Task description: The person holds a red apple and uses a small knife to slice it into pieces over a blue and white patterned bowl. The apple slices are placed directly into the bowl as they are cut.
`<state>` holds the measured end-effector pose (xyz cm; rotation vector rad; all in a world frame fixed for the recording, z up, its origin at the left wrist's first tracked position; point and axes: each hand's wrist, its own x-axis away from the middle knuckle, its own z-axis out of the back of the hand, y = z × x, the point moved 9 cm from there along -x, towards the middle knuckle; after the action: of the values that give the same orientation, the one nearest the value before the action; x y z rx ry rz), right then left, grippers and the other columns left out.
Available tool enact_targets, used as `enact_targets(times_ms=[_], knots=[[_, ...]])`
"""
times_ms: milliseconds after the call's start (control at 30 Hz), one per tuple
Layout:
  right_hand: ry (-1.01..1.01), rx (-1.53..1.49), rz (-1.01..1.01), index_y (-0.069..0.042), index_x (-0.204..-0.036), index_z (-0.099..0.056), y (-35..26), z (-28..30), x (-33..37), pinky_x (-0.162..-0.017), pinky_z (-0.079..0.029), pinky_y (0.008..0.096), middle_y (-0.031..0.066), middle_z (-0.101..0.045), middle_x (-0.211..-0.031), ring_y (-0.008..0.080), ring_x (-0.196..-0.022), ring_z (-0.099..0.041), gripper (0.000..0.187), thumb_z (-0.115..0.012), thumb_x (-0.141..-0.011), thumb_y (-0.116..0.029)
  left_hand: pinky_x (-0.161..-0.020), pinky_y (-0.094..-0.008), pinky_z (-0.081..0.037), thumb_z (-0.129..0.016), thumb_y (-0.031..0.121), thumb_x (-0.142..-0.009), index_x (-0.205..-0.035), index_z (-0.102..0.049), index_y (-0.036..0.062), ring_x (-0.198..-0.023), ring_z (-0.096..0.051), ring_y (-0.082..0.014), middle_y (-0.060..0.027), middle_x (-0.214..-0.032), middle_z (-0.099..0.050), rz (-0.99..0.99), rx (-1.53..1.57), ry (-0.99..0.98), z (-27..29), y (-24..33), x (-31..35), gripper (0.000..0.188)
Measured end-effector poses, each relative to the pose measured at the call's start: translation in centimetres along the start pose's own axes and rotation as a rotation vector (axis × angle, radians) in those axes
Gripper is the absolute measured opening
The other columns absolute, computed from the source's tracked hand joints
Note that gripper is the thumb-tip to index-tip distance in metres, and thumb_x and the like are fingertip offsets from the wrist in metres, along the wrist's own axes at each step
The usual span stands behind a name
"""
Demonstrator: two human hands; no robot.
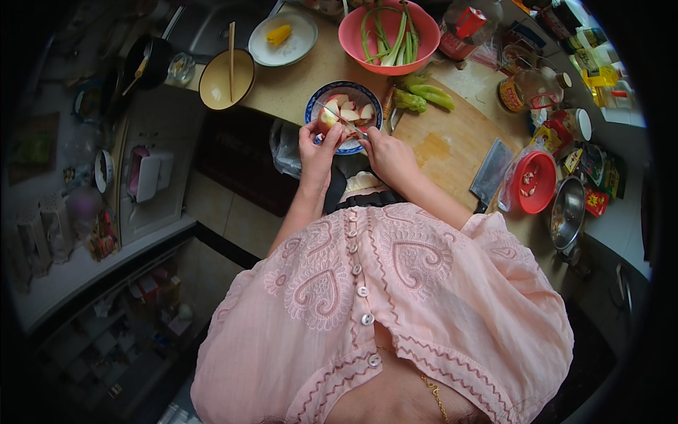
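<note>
My left hand (317, 150) grips a partly cut red-skinned apple (327, 121), its pale flesh facing up, over the near left side of a blue-and-white bowl (376, 97). Cut apple pieces (351, 114) with red skin lie inside this bowl. From the right, my right hand (388, 154) is closed around a small knife (352, 127); its thin blade points left across the apple. My fingers cover the handle, and how deep the blade sits in the flesh cannot be made out.
Right of the bowl, green peppers (429, 93) lie on a wooden cutting board (452, 131), with a cleaver (491, 172) at its edge. Behind stand a pink basin (347, 37) of scallions and a plate (308, 44). A yellow bowl with chopsticks (212, 88) sits left; jars and a red bowl (534, 182) line the right.
</note>
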<state>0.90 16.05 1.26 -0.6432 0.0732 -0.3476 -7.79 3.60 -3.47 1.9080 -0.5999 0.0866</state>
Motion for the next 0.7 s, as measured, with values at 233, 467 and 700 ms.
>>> enact_targets(times_ms=[233, 467, 700], knots=[[-0.01, 0.003, -0.001, -0.005, -0.088, -0.047, 0.0, 0.0, 0.0, -0.055, -0.047, 0.0498, 0.0213, -0.06, -0.067, 0.0408, -0.064, -0.06, 0.025, -0.05, -0.094, -0.029, -0.077, -0.0288, -0.058, -0.07, 0.005, -0.082, -0.116, -0.037, -0.0033, -0.092, -0.063, -0.019, -0.0133, -0.112, -0.048, 0.025, 0.024, 0.014, 0.4, -0.3, -0.2, 0.048], [-0.009, 0.005, 0.0, -0.005, -0.09, -0.047, 0.1, 0.0, -0.1, -0.056, -0.047, 0.0499, 0.021, -0.06, -0.065, 0.0413, -0.064, -0.06, 0.025, -0.05, -0.094, -0.029, -0.077, -0.0286, -0.058, -0.07, 0.005, -0.082, -0.116, -0.037, -0.0035, -0.092, -0.062, -0.0189, -0.0133, -0.112, -0.048, 0.02, 0.016, -0.004, -0.2, -0.3, -0.1, 0.048], [0.016, -0.012, 0.002, -0.005, -0.088, -0.048, 0.2, 0.4, -0.3, -0.056, -0.047, 0.0499, 0.0211, -0.061, -0.067, 0.041, -0.065, -0.061, 0.026, -0.05, -0.094, -0.03, -0.077, -0.0283, -0.057, -0.07, 0.005, -0.082, -0.115, -0.037, -0.0038, -0.091, -0.062, -0.0184, -0.0134, -0.112, -0.047, 0.016, 0.017, -0.001, -0.5, 0.0, -0.2, 0.047]])
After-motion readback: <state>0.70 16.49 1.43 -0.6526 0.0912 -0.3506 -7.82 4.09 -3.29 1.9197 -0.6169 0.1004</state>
